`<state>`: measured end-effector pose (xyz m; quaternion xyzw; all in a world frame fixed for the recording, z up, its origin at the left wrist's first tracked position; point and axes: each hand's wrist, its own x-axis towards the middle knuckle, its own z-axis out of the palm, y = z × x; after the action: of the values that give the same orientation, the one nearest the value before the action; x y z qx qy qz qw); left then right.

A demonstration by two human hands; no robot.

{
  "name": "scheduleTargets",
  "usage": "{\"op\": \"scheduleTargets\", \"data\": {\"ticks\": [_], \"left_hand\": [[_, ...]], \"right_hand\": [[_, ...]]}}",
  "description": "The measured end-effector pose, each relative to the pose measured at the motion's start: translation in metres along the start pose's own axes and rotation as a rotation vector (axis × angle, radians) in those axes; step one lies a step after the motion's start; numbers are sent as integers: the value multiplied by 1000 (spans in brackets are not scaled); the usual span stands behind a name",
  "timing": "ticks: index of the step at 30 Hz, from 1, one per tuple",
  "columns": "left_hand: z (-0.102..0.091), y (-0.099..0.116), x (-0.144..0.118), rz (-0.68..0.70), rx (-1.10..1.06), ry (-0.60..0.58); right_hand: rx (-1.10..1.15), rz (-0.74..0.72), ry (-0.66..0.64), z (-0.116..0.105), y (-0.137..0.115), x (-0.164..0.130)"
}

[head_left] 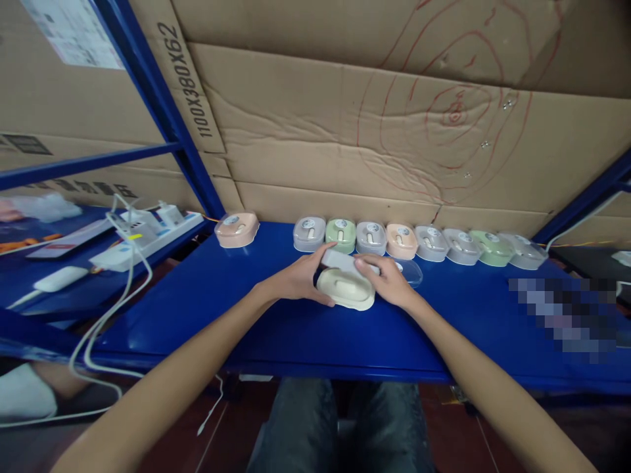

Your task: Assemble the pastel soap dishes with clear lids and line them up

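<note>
My left hand [300,277] is curved round the left side of a cream oval tray [345,289], thumb at its near edge and fingers reaching the grey case [338,259] behind it. The tray is tilted towards me and shows a raised shape in its hollow. From the other side, my right hand [387,279] grips the grey case, with fingertips on its top. Part of the case is hidden by the fingers. A clear lid [411,272] lies on the blue table just behind my right hand.
Along the back of the blue table [236,315] stand several small lidded cases in grey, green [341,235] and peach [401,241]. A pinkish case [237,230] sits apart at the left. White cables [129,282] and a power strip [162,236] are at the left.
</note>
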<state>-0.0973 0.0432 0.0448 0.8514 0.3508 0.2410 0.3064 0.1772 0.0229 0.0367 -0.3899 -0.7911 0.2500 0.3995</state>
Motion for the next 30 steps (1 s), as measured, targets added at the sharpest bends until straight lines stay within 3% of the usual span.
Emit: {"op": "scheduleTargets", "data": {"ticks": [4,7,10,15,21,30], "left_hand": [[2,-5,1,-11,34,-23],[3,-7,1,-24,55,-34],[2,-6,2,-39,61,-57],[-3,-6,1,11,66,-70],[-10,-16,-4,-47,93,-112],[-12,-17,-4,14,138,-114]], "right_hand": [[162,194,228,-12,10,5],[217,245,250,-17,10,7],[76,164,180,-17,1,5],[-229,-111,-48,-12,-12,-4],[-462,-153,-218,-4,-18,-14],[-556,-284,-337,8,-27,-19]]}}
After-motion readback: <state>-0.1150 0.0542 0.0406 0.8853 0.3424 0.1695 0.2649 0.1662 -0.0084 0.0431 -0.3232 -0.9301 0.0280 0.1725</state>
